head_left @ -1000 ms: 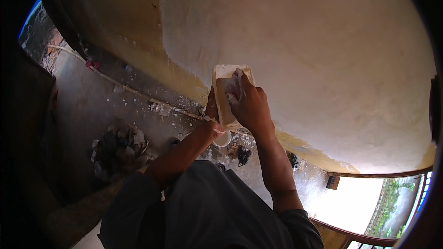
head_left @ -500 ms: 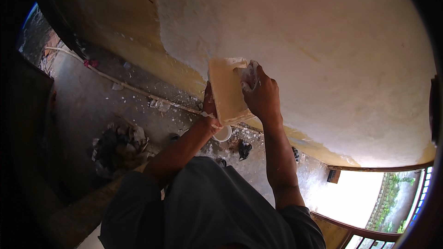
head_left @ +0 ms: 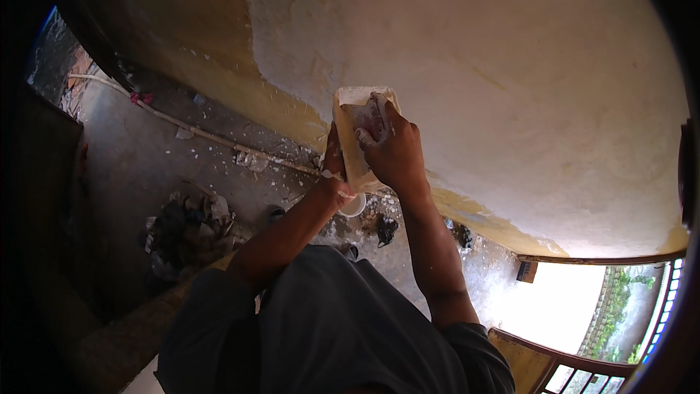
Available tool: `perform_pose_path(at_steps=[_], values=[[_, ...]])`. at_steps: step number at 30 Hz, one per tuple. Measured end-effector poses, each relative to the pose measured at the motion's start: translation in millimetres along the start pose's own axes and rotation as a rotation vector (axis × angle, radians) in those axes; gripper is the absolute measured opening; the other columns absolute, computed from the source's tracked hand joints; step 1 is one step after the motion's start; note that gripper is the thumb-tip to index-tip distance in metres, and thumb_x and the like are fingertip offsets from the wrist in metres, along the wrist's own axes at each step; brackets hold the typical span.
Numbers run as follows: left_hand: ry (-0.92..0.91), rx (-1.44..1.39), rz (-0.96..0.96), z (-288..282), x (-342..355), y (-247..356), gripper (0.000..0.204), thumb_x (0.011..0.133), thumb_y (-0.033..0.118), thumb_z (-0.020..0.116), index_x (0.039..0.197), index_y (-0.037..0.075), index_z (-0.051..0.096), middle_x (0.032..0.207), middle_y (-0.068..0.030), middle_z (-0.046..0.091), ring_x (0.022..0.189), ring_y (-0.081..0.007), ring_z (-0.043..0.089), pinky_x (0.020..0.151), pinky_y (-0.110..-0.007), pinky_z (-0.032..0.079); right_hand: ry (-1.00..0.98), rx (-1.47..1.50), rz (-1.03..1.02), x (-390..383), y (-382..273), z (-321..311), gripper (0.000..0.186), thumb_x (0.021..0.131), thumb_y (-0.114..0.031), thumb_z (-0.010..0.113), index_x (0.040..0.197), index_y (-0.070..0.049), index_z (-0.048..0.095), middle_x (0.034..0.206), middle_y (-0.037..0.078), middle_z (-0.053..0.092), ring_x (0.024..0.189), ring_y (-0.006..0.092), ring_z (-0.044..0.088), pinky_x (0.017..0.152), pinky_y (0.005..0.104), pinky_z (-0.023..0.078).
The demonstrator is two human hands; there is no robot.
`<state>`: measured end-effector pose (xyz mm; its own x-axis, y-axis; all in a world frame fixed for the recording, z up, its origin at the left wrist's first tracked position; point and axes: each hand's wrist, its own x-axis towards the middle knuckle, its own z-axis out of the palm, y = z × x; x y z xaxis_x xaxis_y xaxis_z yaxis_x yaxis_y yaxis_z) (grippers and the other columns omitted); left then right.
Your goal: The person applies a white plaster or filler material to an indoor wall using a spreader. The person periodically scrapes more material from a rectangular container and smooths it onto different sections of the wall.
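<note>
My left hand (head_left: 335, 164) grips a cream-coloured rectangular putty tray (head_left: 348, 147) by its left side, in front of the wall. Most of those fingers are hidden behind the tray. In my right hand (head_left: 397, 149) is a flat scraper (head_left: 372, 118) smeared with white putty, its blade down inside the tray. The thumb presses on the scraper's face, and its lower edge cannot be made out. Whitish smears mark my left wrist. Beyond the tray, the wall (head_left: 496, 87) has a broad pale coat of filler over yellowish paint.
A white bucket (head_left: 354, 206) stands on the floor below the tray, with a black plastic bag (head_left: 386, 230) beside it. A long pole (head_left: 211, 141) lies along the wall's foot. Dark rubbish (head_left: 189, 237) is heaped at left. A bright doorway (head_left: 554, 306) opens at lower right.
My right hand has moved left with the scraper, from the tray's right edge to over its middle. The tray has tilted and turned slightly.
</note>
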<state>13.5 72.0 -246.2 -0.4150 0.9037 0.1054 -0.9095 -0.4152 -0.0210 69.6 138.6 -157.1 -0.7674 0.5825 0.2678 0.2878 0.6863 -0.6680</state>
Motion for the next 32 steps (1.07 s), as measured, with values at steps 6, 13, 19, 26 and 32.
perform_pose_path(at_steps=[6,13,19,26,32], values=[[0.064,0.009,-0.073,7.0,-5.5,0.1,0.06,0.096,0.057,0.038,0.139,0.016,0.042,0.135,-0.0108,0.051,0.122,-0.0274,0.053,0.103,-0.046,0.046,-0.021,-0.112,0.006,2.7,9.3,-12.6,0.044,0.072,-0.009,0.071,0.112,0.003,0.059,0.091,0.021,0.069,0.089,0.0367,0.068,0.078,0.0398,0.053],[0.087,0.127,-0.067,-7.7,-4.1,-3.8,0.059,0.097,0.056,0.036,0.139,0.016,0.043,0.135,-0.011,0.052,0.123,-0.0277,0.053,0.101,-0.049,0.046,0.012,-0.072,0.007,0.8,7.2,-11.6,0.045,0.071,-0.008,0.07,0.114,0.0,0.06,0.094,0.021,0.068,0.091,0.0374,0.066,0.08,0.0407,0.053],[0.1,0.103,-0.086,-8.2,-4.1,-7.8,0.064,0.093,0.062,0.038,0.137,0.016,0.044,0.133,-0.0101,0.053,0.119,-0.0296,0.055,0.1,-0.048,0.046,0.05,-0.053,0.104,1.5,9.2,-19.7,0.049,0.072,-0.01,0.072,0.117,0.0,0.059,0.096,0.02,0.069,0.092,0.0355,0.067,0.081,0.0396,0.053],[0.153,0.082,-0.126,-12.8,-3.9,-0.6,0.057,0.097,0.055,0.039,0.138,0.015,0.044,0.133,-0.0105,0.053,0.12,-0.0292,0.055,0.1,-0.049,0.047,0.207,0.363,0.122,-1.4,27.0,-21.6,0.05,0.07,-0.009,0.075,0.116,0.002,0.057,0.09,0.018,0.068,0.085,0.0295,0.069,0.078,0.0367,0.053],[-0.189,0.147,-0.066,-4.4,2.6,-8.9,0.075,0.088,0.063,0.049,0.144,0.015,0.036,0.141,-0.0134,0.046,0.126,-0.0342,0.049,0.1,-0.057,0.044,0.156,0.628,0.241,-5.7,44.4,-61.7,0.037,0.078,0.004,0.071,0.111,0.004,0.056,0.099,0.008,0.064,0.093,0.015,0.063,0.08,0.0294,0.056]])
